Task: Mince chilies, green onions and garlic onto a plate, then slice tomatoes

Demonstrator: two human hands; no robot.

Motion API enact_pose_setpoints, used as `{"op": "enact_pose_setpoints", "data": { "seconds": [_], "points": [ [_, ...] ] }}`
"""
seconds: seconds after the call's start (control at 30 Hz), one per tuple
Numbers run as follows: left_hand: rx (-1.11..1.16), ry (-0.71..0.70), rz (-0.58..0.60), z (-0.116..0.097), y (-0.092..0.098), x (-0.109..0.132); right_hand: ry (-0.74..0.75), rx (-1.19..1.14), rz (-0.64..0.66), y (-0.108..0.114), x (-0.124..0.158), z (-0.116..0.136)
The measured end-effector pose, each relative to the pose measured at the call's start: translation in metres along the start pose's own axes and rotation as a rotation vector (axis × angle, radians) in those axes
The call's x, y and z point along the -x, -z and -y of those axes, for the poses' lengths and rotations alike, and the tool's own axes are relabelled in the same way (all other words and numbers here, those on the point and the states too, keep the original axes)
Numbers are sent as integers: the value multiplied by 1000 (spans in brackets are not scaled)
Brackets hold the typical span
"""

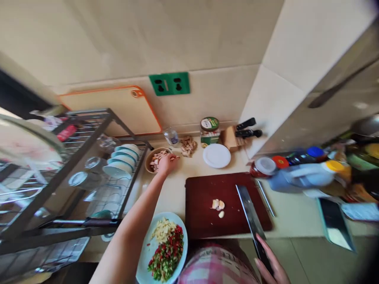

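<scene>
My left hand (pixel 168 163) is over the right side of a brown bowl (pixel 148 167) heaped with what look like garlic cloves (pixel 156 158). Its fingers are bunched; whatever may be in them is hidden. My right hand (pixel 274 266) grips the black handle of a cleaver (pixel 248 211), whose blade lies over the right part of a dark red cutting board (pixel 201 221). A few garlic cloves (pixel 218 204) rest mid-board. Beside the board, a pale plate (pixel 143 246) carries chopped garlic (pixel 164 230) and chopped green and red peppers (pixel 166 256).
A dish rack (pixel 109 112) with bowls (pixel 120 163) stands left. Behind the board are a knobby ginger-like pile (pixel 188 146), a glass (pixel 171 136), a white lid (pixel 216 156) and a knife block (pixel 230 139). Bottles, jars and a phone (pixel 336 225) line the right.
</scene>
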State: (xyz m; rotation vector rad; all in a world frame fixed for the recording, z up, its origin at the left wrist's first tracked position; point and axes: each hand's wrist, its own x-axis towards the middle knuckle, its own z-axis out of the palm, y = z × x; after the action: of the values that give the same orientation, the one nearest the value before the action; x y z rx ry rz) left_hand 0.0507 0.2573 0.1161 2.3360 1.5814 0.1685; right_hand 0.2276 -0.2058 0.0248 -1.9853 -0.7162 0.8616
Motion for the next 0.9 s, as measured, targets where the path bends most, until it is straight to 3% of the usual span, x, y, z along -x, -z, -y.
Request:
{"op": "enact_pose_setpoints", "data": {
  "seconds": [0.13, 0.2, 0.27, 0.37, 0.53, 0.63, 0.7, 0.8, 0.9],
  "points": [
    [170, -469, 211, -99, -68, 64, -3, -78, 76, 2, 6, 0],
    [120, -561, 278, -141, -102, 96, -14, -71, 70, 3, 6, 2],
    [75, -560, 312, -164, -124, 116, -11, -48, 62, 5, 6, 6],
    [175, -515, 336, -160, -129, 121, 2, 37, 72, 7, 6, 11],
    [579, -229, 243, -106, -112, 109, 126, 266, 18, -9, -1, 14],
    [808, -89, 255, -79, -114, 106, 86, 384, 114, -20, -12, 15],
    [876, -42, 252, -69, -116, 105, 79, 346, 178, -20, -16, 18],
    [833, -55, 230, -71, -115, 106, 152, 142, 138, -11, -15, 28],
    [731, -131, 241, -95, -112, 106, 108, -28, 31, 1, -8, 36]
  ]
}}
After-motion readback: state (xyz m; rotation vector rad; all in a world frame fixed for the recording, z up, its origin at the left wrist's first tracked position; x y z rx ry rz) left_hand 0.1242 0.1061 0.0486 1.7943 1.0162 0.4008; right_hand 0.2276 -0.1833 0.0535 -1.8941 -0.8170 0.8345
